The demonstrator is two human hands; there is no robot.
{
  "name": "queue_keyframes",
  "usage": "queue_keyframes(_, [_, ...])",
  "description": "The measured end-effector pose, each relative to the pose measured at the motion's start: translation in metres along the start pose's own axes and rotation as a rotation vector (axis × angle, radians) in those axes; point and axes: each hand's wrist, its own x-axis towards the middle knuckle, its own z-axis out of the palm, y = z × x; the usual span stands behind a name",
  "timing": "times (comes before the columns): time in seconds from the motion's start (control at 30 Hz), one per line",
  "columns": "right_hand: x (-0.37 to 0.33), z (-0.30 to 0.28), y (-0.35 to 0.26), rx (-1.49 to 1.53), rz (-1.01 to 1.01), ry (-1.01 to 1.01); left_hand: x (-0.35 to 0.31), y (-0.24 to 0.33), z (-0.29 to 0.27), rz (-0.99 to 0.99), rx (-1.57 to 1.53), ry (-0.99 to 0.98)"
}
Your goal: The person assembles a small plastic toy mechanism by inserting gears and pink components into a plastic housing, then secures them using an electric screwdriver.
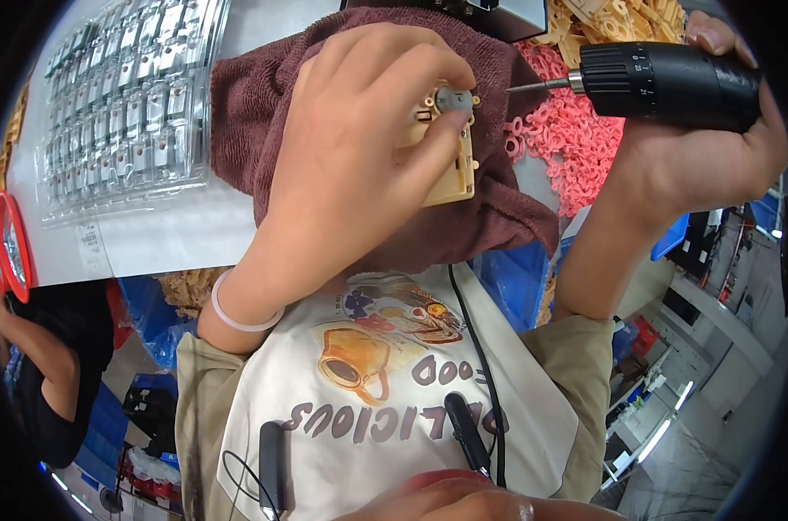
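Note:
On a folded brown towel lies a tan plastic housing, partly covered by my left hand. The thumb and index finger of that hand pinch a small grey round part at the housing's upper edge. My right hand grips a black electric screwdriver with its fingers wrapped round the body. Its thin metal bit points left, level with the grey part and a short way from it. What lies under my left palm is hidden.
A clear blister tray of small metal-and-green parts stands at the left. Pink ring-shaped pieces heap at the right, with tan plastic parts behind them. A red round-rimmed object sits at the table's left edge. Another person's arm shows at lower left.

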Motion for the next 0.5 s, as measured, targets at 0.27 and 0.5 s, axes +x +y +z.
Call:
queue_keyframes(0.27, [0.01,-0.049,-0.013,0.151,0.028,0.007,0.012,0.007,-0.011,0.024,-0.039,-0.055])
queue_keyframes(0.5, [-0.013,-0.105,-0.051,-0.061,-0.097,0.193,0.051,0.059,-0.009,0.286,0.287,-0.31])
